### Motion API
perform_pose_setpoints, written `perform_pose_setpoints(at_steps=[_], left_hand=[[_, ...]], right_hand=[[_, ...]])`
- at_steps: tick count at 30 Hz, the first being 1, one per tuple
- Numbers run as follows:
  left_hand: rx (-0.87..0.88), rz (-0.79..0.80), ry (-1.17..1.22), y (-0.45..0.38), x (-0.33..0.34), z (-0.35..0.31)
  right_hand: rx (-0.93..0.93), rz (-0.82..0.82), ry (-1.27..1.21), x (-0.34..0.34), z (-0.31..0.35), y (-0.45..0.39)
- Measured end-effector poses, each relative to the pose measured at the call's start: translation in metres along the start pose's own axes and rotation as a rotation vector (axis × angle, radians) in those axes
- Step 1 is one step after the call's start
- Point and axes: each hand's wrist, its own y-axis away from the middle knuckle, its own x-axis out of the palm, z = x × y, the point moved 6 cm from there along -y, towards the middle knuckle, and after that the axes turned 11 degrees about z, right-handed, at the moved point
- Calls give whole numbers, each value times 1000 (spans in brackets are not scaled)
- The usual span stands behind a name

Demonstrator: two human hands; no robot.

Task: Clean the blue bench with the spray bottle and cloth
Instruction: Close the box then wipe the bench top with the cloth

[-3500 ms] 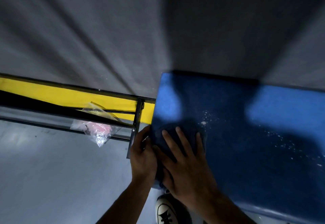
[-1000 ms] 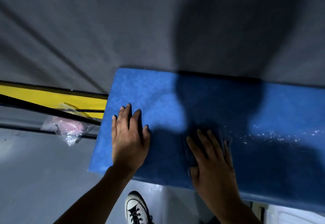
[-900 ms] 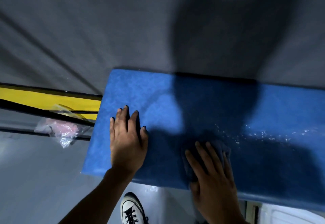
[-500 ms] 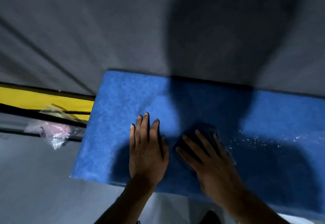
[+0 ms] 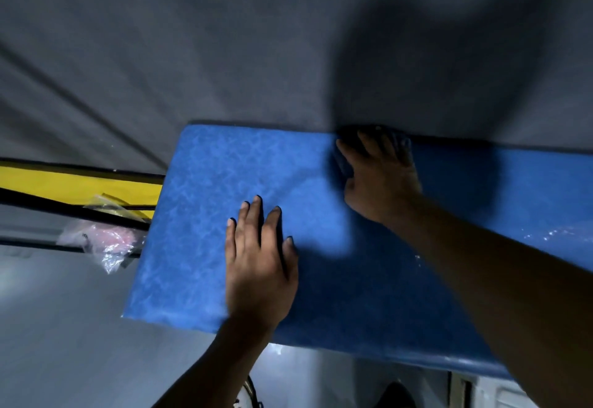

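Observation:
The blue bench (image 5: 205, 215) fills the middle of the view, its left end near the centre-left. My left hand (image 5: 260, 266) lies flat on the bench top near the front edge, fingers apart, holding nothing. My right hand (image 5: 382, 176) reaches to the back edge of the bench by the wall and presses a dark cloth (image 5: 345, 143) flat under its fingers; only the cloth's edges show. Spray droplets (image 5: 558, 234) glisten on the bench at the right. No spray bottle is in view.
A grey wall (image 5: 224, 38) rises directly behind the bench. To the left stands a yellow bench with black frame (image 5: 80, 183), with a crumpled clear plastic bag holding something pink (image 5: 106, 241) on it. Grey floor (image 5: 64, 343) lies below.
My right hand has slid the cloth from the bench's front-middle up to the back edge by the wall. My left hand stays flat on the bench.

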Motion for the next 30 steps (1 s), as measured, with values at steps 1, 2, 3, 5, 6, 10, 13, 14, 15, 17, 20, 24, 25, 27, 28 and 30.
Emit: perform_pose_setpoints(at_steps=[1,2,3,5,6,10,13,14,15,17,20,24,25,27,28,30], left_hand=[[0,-7,-4,1,0,0],[-2,-9,-5,1,0,-1],[-6,-6,-8,1,1,-2],[-22,8,-10,1,1,-3],[-32,17,-2,1,1,-3],[-61,50,55,2,2,-5],[-84,90,86,2,4,-6],[-96,103,86,2,4,-5],[-104,113,85,2,4,-6],[-113,130,85,3,4,-13],[-98,144,95,6,7,-32],[-67,119,70,14,15,-64],[-74,115,71,14,17,-71],[-84,111,73,15,19,-84],[-77,109,62,16,21,-93],[-57,104,14,21,27,-112]], right_hand=[[42,-26,-51,1,-2,7],[81,-53,-91,4,-5,16],[111,-87,-113,7,-7,26],[148,-135,-115,15,-11,49],[156,-140,-110,20,-13,61],[167,-120,-140,40,-16,119],[125,-82,-160,54,-19,159],[99,-78,-160,58,-18,168],[76,-70,-157,62,-21,177],[26,-57,-149,69,-29,195],[-93,-70,-114,73,-42,218],[-268,-52,-27,72,-60,225],[-309,-33,0,71,-64,222],[-389,9,64,67,-72,213],[-423,28,102,64,-77,207],[-461,38,166,56,-89,189]])
